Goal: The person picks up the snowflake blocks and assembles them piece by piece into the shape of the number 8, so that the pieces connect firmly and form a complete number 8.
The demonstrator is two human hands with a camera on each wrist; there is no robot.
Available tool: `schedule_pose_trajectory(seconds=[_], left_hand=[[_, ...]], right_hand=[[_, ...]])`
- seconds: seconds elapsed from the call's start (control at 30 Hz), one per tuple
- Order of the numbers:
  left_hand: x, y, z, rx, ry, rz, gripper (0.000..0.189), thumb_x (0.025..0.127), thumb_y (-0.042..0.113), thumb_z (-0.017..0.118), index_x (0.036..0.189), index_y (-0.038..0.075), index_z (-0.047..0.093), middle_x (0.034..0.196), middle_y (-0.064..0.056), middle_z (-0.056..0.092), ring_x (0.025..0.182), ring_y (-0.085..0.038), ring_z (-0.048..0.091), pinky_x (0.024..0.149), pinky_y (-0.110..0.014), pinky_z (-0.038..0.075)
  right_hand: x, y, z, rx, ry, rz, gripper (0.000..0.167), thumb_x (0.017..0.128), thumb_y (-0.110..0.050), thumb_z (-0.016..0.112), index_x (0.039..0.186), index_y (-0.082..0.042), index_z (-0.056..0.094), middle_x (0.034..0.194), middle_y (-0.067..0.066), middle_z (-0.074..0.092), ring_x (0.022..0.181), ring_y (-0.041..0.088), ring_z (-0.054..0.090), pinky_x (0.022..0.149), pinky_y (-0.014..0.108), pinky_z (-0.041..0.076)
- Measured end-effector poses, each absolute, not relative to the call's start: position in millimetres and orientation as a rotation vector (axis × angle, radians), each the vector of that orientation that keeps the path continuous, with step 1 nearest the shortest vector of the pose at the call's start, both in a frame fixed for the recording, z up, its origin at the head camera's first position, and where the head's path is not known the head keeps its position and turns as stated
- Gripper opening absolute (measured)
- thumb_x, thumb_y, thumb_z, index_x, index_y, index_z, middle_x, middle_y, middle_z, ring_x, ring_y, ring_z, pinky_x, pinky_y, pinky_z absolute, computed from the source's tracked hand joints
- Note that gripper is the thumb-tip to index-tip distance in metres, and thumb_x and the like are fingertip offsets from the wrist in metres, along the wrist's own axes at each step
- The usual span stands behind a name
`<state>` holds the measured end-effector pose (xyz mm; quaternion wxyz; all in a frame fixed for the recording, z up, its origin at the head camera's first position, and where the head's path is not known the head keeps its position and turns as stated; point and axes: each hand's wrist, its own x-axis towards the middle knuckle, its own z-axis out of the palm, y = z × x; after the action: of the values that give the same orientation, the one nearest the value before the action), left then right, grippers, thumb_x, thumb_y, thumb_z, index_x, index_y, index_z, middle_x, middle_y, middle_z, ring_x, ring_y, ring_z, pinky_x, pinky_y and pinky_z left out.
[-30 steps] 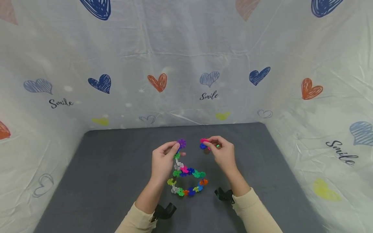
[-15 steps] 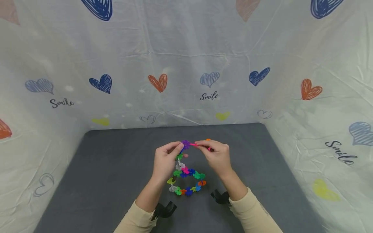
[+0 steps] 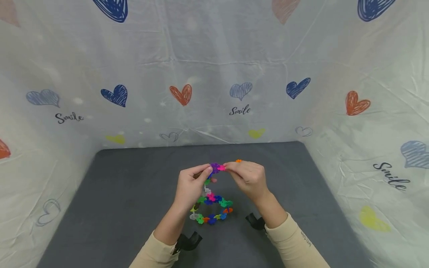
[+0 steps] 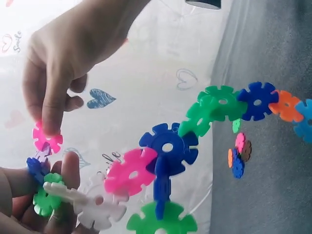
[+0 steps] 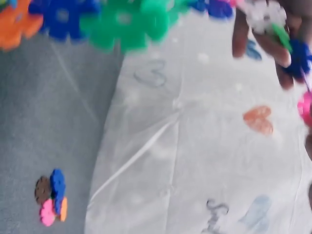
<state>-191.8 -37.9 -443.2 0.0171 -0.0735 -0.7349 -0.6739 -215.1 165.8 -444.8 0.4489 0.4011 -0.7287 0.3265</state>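
**Pink piece now turned face-on against the purple one**

Over the grey table (image 3: 134, 193), you have the chain (image 3: 212, 219) of flower-shaped pieces: a ring below, with a tail rising to your fingers. Whether the ring touches the tabletop, I cannot tell. Your left hand (image 3: 191, 182) pinches the tail's end narrowly between thumb and forefinger. Your right hand (image 3: 249, 176) has come in from well apart to just beside it, thumb and finger closed on one piece. Loose pieces (image 4: 238, 168) lie in a small cluster beyond. The purple piece (image 3: 215, 168) sits at the tail's tip; half a second ago the pink piece (image 3: 221, 168) met it edge-on, and it now shows its face. That suggests the slots are being worked together, though how firmly they have seated does not show.
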Motion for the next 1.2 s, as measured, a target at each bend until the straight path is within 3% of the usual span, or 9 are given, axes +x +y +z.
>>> schedule_pose_trajectory(seconds=[0.07, 0.17, 0.3, 0.37, 0.5, 0.63, 0.8, 0.93, 1.2], left_hand=[[-191.9, -39.7, -444.2, -0.231, -2.278, -2.106, 0.022, 0.1, 0.024, 0.065, 0.112, 0.008, 0.075, 0.085, -0.016, 0.076, 0.037, -0.022, 0.042, 0.036, -0.023, 0.027], [-192.7, -41.8, -446.2, -0.214, -2.267, -2.152, 0.021, 0.102, 0.025, 0.061, 0.111, 0.008, 0.07, 0.099, -0.014, 0.073, 0.052, -0.025, 0.061, 0.037, -0.024, 0.028], [-193.3, -43.8, -446.6, -0.154, -2.254, -2.212, 0.019, 0.105, 0.02, 0.056, 0.115, 0.006, 0.065, 0.113, -0.012, 0.065, 0.078, -0.025, 0.072, 0.039, -0.024, 0.026], [-193.4, -44.7, -446.3, -0.132, -2.248, -2.226, 0.018, 0.106, 0.017, 0.054, 0.116, 0.005, 0.064, 0.112, -0.014, 0.063, 0.08, -0.025, 0.072, 0.04, -0.024, 0.026], [-193.3, -45.3, -444.8, -0.117, -2.253, -2.231, 0.018, 0.106, 0.017, 0.054, 0.116, 0.006, 0.065, 0.105, -0.016, 0.065, 0.079, -0.022, 0.069, 0.041, -0.024, 0.026], [-192.7, -44.6, -442.4, -0.111, -2.276, -2.239, 0.021, 0.106, 0.02, 0.054, 0.116, 0.006, 0.067, 0.096, -0.015, 0.067, 0.075, -0.025, 0.066, 0.042, -0.025, 0.026], [-194.0, -44.7, -443.2, -0.093, -2.242, -2.295, 0.021, 0.105, 0.019, 0.055, 0.113, 0.003, 0.068, 0.1, -0.012, 0.067, 0.084, -0.035, 0.07, 0.065, -0.028, 0.046], [-197.3, -46.3, -445.7, -0.097, -2.205, -2.37, 0.023, 0.106, 0.019, 0.055, 0.114, 0.002, 0.068, 0.109, -0.013, 0.065, 0.084, -0.033, 0.071, 0.092, -0.038, 0.051], [-203.3, -50.9, -449.7, -0.009, -2.068, -2.588, 0.027, 0.108, 0.019, 0.048, 0.115, -0.002, 0.064, 0.111, -0.025, 0.06, 0.079, -0.024, 0.071, 0.09, -0.049, 0.057]], right_hand=[[-219.8, 171.3, -450.3, 1.022, -1.834, 0.905, 0.021, 0.091, -0.023, 0.076, 0.098, -0.004, 0.078, 0.09, 0.008, 0.078, 0.057, 0.011, 0.063, 0.055, 0.022, 0.051], [-229.6, 185.6, -465.6, 0.926, -1.897, 1.1, 0.025, 0.083, -0.011, 0.082, 0.106, -0.002, 0.077, 0.095, 0.012, 0.078, 0.06, 0.013, 0.063, 0.053, 0.019, 0.046], [-240.4, 205.8, -492.1, 0.528, -2.066, 1.239, 0.024, 0.083, 0.0, 0.081, 0.107, -0.005, 0.078, 0.091, 0.011, 0.078, 0.067, 0.017, 0.069, 0.056, 0.016, 0.05], [-244.3, 212.6, -506.5, 0.316, -2.214, 1.23, 0.02, 0.087, -0.006, 0.079, 0.107, -0.007, 0.078, 0.091, 0.008, 0.078, 0.072, 0.019, 0.071, 0.06, 0.017, 0.052], [-251.1, 221.2, -534.6, -0.02, -2.522, 1.159, 0.024, 0.092, -0.021, 0.077, 0.113, -0.009, 0.076, 0.098, 0.008, 0.077, 0.081, 0.024, 0.07, 0.064, 0.03, 0.054], [-259.2, 228.7, -559.1, -0.231, -2.732, 1.082, 0.036, 0.096, -0.026, 0.072, 0.128, -0.01, 0.07, 0.118, 0.016, 0.068, 0.096, 0.033, 0.066, 0.077, 0.047, 0.055], [-266.4, 237.3, -579.2, -0.263, -2.902, 0.965, 0.044, 0.1, -0.023, 0.066, 0.14, -0.009, 0.06, 0.131, 0.027, 0.051, 0.114, 0.044, 0.056, 0.093, 0.056, 0.05], [-268.0, 242.5, -584.7, -0.265, -2.902, 0.963, 0.037, 0.098, -0.02, 0.069, 0.132, -0.006, 0.066, 0.121, 0.026, 0.054, 0.107, 0.042, 0.057, 0.091, 0.053, 0.05], [-266.0, 246.0, -579.1, -0.378, -2.917, 0.978, 0.03, 0.091, -0.025, 0.077, 0.103, -0.004, 0.06, 0.095, 0.016, 0.059, 0.082, 0.031, 0.058, 0.073, 0.043, 0.049]])
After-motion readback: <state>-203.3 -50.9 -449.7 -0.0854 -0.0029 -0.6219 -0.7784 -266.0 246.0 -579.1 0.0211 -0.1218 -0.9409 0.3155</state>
